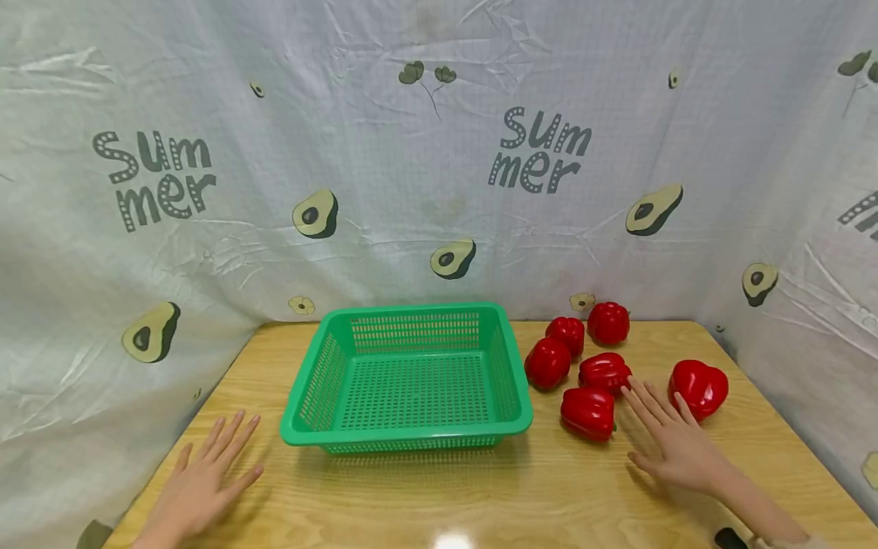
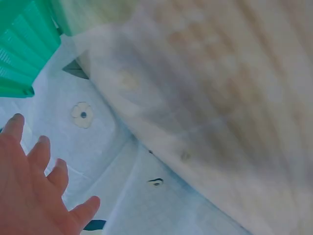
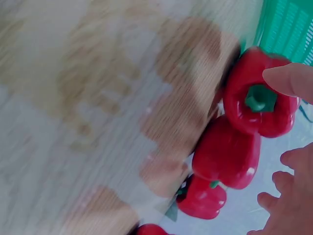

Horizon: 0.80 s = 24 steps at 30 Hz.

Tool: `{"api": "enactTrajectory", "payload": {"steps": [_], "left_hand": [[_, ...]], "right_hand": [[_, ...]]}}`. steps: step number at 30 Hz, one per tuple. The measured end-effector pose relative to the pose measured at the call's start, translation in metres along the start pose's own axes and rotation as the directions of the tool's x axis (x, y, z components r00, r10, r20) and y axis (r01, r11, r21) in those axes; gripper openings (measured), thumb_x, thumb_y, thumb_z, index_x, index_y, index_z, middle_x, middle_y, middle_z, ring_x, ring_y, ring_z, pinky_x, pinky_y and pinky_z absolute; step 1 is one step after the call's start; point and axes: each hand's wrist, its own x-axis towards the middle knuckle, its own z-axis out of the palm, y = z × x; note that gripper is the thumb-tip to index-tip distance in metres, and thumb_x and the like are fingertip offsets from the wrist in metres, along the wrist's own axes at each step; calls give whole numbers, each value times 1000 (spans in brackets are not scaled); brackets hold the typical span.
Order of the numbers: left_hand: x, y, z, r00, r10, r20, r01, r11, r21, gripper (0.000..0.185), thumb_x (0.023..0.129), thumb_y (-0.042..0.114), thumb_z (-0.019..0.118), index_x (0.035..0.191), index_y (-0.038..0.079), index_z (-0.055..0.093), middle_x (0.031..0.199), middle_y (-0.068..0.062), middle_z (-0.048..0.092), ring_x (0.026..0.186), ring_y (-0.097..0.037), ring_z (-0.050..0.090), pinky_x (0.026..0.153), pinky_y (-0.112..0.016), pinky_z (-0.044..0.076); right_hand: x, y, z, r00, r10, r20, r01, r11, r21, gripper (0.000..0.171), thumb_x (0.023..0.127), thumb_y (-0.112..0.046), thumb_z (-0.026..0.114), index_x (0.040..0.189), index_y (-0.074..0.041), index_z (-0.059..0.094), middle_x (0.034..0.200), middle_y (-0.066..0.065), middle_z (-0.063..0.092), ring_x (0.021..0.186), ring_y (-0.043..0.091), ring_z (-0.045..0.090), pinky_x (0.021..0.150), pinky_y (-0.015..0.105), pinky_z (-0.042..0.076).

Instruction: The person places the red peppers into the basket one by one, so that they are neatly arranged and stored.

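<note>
R hand (image 1: 675, 442) flat betw. near pepper (image 1: 588, 412) & table edge (image 1: 789, 427).

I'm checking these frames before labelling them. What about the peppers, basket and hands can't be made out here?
- Head view: the underside of the right hand is hidden by the hand itself, so contact with the table is unclear.
- Right wrist view: the lowest red pepper is cut off by the bottom edge; the tabletop is blurred.
- Left wrist view: only a corner of the green basket shows; the left hand is cut by the frame edge.
</note>
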Motion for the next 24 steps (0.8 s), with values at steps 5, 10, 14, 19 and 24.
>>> {"api": "enactTrajectory", "payload": {"steps": [5, 10, 14, 19, 24], "left_hand": [[3, 7, -6, 989, 91, -116, -89, 996, 18, 72, 86, 39, 54, 144, 30, 12, 152, 5, 6, 132, 5, -16, 102, -64, 5], [6, 17, -11, 967, 174, -187, -165, 984, 66, 76, 82, 35, 60, 144, 27, 16, 150, 13, 6, 133, 6, -12, 110, -38, -16], [9, 24, -14, 946, 230, -228, -210, 972, 109, 77, 80, 32, 62, 144, 24, 21, 150, 14, 7, 135, 4, -9, 107, -23, -19], [11, 34, -20, 927, 269, -259, -242, 961, 134, 70, 82, 33, 60, 142, 21, 25, 151, 8, 13, 136, 3, -6, 107, -17, -16], [15, 45, -22, 923, 270, -274, -249, 962, 108, 69, 82, 34, 60, 141, 21, 29, 148, -2, 26, 138, -1, 1, 114, -29, 0]], "right_hand": [[9, -6, 2, 1000, -26, -9, 26, 1000, 12, 92, 68, -37, 72, 141, -7, 26, 147, 11, 23, 140, 12, -7, 106, 28, -21], [13, -10, 2, 999, -38, -20, 38, 999, 3, 90, 67, -40, 72, 140, -7, 31, 145, 10, 28, 137, 24, 14, 108, 29, -19], [15, -13, -1, 999, -35, -22, 36, 999, 12, 90, 67, -41, 72, 140, -8, 31, 144, 11, 29, 134, 27, 20, 109, 32, -18], [18, -16, -1, 998, -52, -45, 52, 999, 12, 91, 64, -41, 73, 139, -8, 32, 143, 11, 30, 133, 27, 20, 109, 32, -17], [21, -20, 1, 994, -72, -87, 72, 997, -3, 93, 60, -43, 75, 136, -6, 37, 138, 12, 37, 125, 30, 29, 109, 26, -17]]}}
